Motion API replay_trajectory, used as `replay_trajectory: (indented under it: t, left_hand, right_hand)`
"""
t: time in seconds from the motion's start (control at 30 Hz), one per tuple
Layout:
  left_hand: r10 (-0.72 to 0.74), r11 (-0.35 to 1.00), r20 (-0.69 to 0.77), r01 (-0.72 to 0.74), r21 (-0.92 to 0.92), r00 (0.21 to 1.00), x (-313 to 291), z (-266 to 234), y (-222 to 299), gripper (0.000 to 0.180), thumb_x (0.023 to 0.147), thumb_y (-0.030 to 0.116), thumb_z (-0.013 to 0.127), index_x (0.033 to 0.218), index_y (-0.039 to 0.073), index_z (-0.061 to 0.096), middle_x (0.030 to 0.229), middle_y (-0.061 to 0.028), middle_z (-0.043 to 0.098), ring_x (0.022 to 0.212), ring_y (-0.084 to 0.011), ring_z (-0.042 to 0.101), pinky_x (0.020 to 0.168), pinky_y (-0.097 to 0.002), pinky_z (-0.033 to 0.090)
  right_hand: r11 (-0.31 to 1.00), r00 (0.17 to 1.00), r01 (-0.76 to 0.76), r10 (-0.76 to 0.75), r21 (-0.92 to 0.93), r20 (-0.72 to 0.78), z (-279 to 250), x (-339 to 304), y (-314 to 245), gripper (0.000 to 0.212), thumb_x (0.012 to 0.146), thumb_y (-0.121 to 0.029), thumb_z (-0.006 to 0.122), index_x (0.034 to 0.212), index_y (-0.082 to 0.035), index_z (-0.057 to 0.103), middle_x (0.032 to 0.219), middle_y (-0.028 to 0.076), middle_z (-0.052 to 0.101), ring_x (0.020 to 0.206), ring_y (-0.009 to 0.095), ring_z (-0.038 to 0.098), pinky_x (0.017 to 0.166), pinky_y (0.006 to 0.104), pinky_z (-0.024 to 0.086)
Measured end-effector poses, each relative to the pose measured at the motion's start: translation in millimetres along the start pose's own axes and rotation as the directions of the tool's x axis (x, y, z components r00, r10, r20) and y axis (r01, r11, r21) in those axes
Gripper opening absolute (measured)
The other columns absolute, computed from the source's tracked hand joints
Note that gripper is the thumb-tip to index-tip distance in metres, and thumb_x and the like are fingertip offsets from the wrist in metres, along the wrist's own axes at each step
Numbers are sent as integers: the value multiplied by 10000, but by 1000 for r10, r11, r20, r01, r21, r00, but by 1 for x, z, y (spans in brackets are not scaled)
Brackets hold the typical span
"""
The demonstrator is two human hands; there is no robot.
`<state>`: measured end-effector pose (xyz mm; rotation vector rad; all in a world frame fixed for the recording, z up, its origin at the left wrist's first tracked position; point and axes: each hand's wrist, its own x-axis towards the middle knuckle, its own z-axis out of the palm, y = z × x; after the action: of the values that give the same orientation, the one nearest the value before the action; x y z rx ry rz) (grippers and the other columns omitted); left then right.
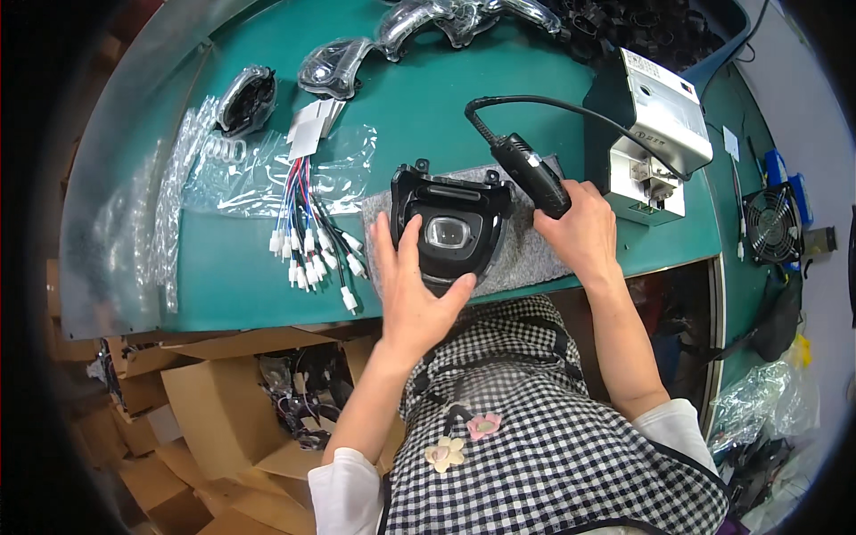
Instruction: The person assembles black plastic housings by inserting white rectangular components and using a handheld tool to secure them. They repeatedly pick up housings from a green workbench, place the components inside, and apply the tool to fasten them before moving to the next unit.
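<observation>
A black vehicle headlamp with a small rectangular lens lies on a grey cloth pad at the bench's front edge. My left hand grips its lower left part, fingers along the left side and thumb at the near edge. My right hand is closed round the lower end of a black corded electric screwdriver, right of the headlamp and apart from it. The tool's tip is hidden by the hand. Its cord loops over toward a white box-shaped machine with a metal fitting on its front.
On the green bench, a bundle of wires with white connectors lies left, by clear plastic bags. Wrapped lamp parts line the back. A bin of black parts stands far right, a fan nearer. Cardboard boxes sit below.
</observation>
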<state>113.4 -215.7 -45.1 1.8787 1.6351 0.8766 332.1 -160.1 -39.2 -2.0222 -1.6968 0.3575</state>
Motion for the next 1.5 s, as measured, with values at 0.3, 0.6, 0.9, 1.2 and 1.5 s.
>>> replay_trajectory:
  t: [0.3,0.6,0.9,1.2,1.5]
  left_hand:
    - [-42,980,-186,4,-200,982,-13,43,9,909,715,174,750,1419,-5,203,1469,-302,92,1372,-437,161,1100,-489,201]
    - [-46,976,-125,18,-216,991,-5,40,18,888,666,156,752,1375,-24,248,1379,-314,204,1302,-483,211,1057,-537,229]
    - [20,982,-257,-67,-175,966,-5,16,7,773,712,199,748,1352,-3,365,1440,-235,256,1310,-390,295,1070,-461,254]
    - [210,977,-107,-213,-13,972,40,17,0,458,626,236,770,1029,53,654,987,-85,608,971,-252,541,887,-374,354]
    - [210,975,-241,-221,-20,948,33,33,0,441,644,219,768,1030,35,657,981,-89,611,959,-270,533,866,-389,392]
  right_hand:
    - [890,968,89,-184,447,174,-43,-14,-50,455,604,-132,709,1015,38,611,936,182,621,850,343,618,759,374,489]
    - [908,808,410,-405,87,428,-15,-1,-81,409,607,-85,689,1002,6,641,899,153,604,830,370,624,738,435,506]
    - [864,877,336,-432,374,210,-43,-5,-57,581,607,-139,766,1138,19,592,1030,160,609,938,309,621,810,354,503]
    - [713,836,-408,41,570,547,-27,-37,-22,507,659,-88,697,1134,36,569,885,61,625,782,107,559,723,257,469]
    - [716,877,-335,-1,613,480,-16,-37,-26,463,671,-80,664,1117,14,579,842,60,614,710,117,569,673,258,475]
